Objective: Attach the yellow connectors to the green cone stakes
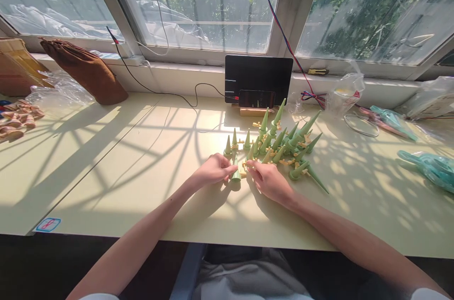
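Observation:
My left hand [217, 169] is closed on a green cone [236, 175], whose wide end faces me just above the table. Opposite it, my right hand [270, 182] is pinched, its fingertips by a small yellow piece [243, 166]; what lies between them is too small to make out. Behind and to the right of my hands is a cluster of several green cones [280, 141], some upright and some lying tilted, with little yellow parts attached. A short row of upright cones [234, 138] stands just beyond my left fingers.
A black tablet [258, 73] leans at the window sill, with a phone [256, 99] before it. A cable [159, 93] runs left. A brown pouch [85, 70] and wooden pieces [17, 120] lie left; teal plastic items [434, 167] and a plastic-wrapped cup [345, 94] sit right.

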Demonstrator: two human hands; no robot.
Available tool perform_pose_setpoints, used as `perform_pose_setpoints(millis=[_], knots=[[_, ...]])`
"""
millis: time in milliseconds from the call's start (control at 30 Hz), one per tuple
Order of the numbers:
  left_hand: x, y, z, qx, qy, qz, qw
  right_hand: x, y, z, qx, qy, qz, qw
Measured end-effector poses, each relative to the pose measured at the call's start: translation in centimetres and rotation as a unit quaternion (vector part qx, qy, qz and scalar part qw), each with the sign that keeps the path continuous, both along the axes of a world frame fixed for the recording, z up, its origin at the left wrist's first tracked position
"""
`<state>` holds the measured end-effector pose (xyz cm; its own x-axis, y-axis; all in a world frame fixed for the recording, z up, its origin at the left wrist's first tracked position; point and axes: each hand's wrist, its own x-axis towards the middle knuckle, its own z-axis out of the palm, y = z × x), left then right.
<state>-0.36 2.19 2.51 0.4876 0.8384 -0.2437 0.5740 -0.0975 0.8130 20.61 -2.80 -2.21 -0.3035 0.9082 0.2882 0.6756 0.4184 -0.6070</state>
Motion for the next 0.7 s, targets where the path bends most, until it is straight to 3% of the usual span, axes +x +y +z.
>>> perform_pose_setpoints(millis=[233,500,700], knots=[[0.00,0.25,-0.37,0.002,-0.002,0.006,1.000,0.15,0.48,-0.12,0.018,-0.111,0.006,0.994],[-0.07,0.28,-0.59,0.214,-0.040,0.005,0.976,0.14,0.52,-0.04,0.028,-0.165,0.009,0.986],[0.14,0.12,-0.93,0.249,-0.042,-0.013,0.967,0.17,0.53,-0.08,0.019,-0.181,-0.001,0.983]])
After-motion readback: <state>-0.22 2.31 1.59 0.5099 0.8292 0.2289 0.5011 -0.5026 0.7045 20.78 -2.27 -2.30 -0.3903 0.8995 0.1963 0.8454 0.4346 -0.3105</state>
